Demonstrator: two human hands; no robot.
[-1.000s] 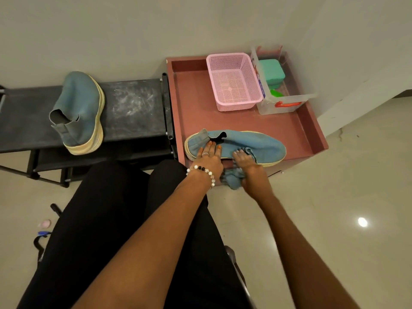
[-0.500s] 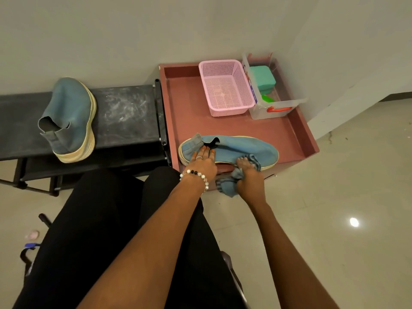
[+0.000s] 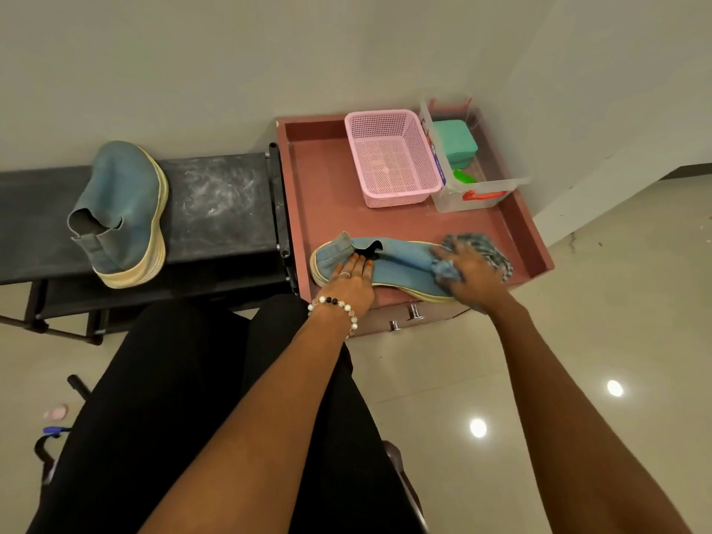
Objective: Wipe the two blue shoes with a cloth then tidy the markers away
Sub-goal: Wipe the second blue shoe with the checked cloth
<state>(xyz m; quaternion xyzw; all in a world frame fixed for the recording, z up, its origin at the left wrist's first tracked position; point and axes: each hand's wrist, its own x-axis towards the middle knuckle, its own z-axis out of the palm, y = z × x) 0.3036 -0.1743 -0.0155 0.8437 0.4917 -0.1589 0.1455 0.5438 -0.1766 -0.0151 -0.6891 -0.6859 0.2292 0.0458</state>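
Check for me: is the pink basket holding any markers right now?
No. The pink basket on the red tray shows only its bare mesh bottom, with nothing lying in it.

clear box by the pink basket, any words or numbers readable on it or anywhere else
No text can be read.
Clear box: a printed label on the side facing the pink basket, too small and blurred to read.
Both blue shoes, the cloth and the green case: no lettering shows.
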